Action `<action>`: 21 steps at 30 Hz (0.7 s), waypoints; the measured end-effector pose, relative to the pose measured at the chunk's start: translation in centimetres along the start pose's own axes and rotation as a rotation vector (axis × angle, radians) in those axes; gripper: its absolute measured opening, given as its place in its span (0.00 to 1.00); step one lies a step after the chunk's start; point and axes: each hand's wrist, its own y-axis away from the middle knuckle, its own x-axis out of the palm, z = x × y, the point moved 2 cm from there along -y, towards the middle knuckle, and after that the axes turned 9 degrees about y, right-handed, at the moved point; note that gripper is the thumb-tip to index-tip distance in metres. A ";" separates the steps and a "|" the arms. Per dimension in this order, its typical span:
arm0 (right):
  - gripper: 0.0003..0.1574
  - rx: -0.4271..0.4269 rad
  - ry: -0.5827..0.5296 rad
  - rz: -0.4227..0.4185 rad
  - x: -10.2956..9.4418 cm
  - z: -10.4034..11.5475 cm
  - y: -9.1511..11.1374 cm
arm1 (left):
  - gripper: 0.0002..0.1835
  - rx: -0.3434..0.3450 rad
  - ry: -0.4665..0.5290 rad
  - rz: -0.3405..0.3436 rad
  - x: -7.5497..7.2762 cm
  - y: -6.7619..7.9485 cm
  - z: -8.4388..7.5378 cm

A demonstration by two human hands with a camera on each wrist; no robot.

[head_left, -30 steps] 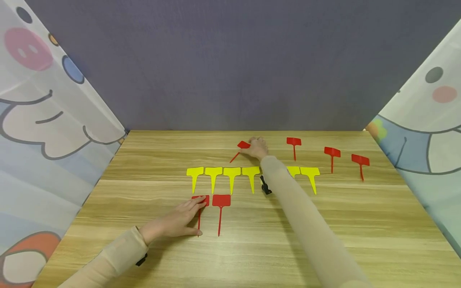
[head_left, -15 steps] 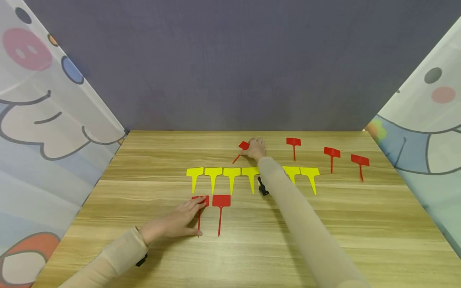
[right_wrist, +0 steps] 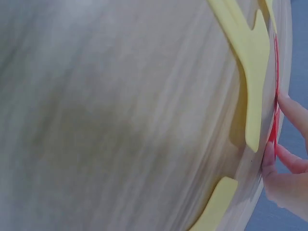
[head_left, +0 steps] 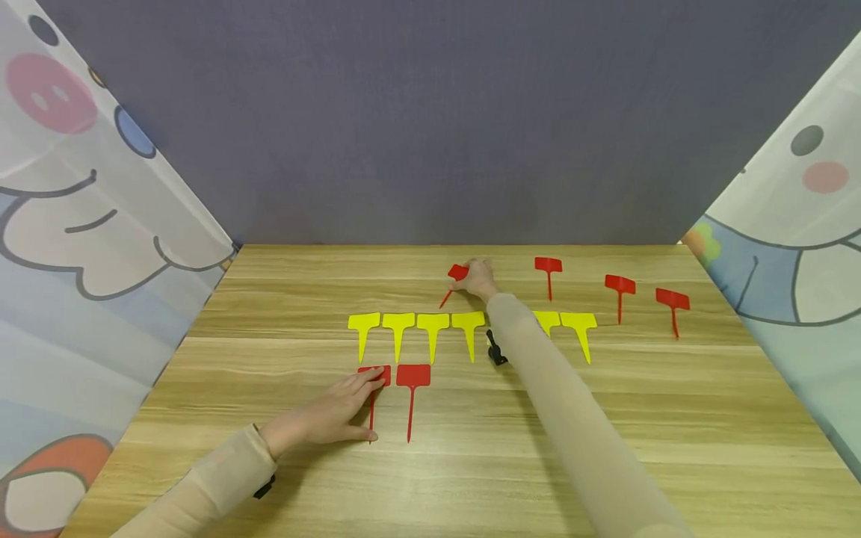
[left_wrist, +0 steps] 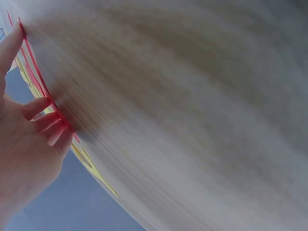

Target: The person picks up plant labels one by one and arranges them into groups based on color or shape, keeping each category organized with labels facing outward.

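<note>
Red T-shaped plant labels and a row of yellow ones lie on the wooden table. My left hand [head_left: 329, 412] rests on a red plant label [head_left: 372, 403], its fingertips over the head and its thumb by the stem tip. A second red label [head_left: 413, 375] lies just right of it. Beyond the yellow row, my right hand [head_left: 479, 279] holds a tilted red label [head_left: 458, 272] between thumb and fingers at the table surface. In the right wrist view that label [right_wrist: 276, 67] shows edge-on. Yellow labels [head_left: 433, 321] sit side by side, partly hidden by my right sleeve.
Three more red labels [head_left: 548, 265], [head_left: 620, 284], [head_left: 673, 299] lie apart at the back right of the table [head_left: 673, 433]. A dark grey panel [head_left: 430, 119] rises behind the table. Printed cartoon curtains [head_left: 87, 224] stand on both sides.
My right hand has shifted the far red label slightly to the right, and its stem has turned a little more upright. The left hand and the other labels stay in place.
</note>
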 end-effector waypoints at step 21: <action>0.20 0.046 -0.598 -0.131 3.8 -10.0 -12.0 | 0.45 0.005 -0.007 -0.005 -0.1 0.2 0.0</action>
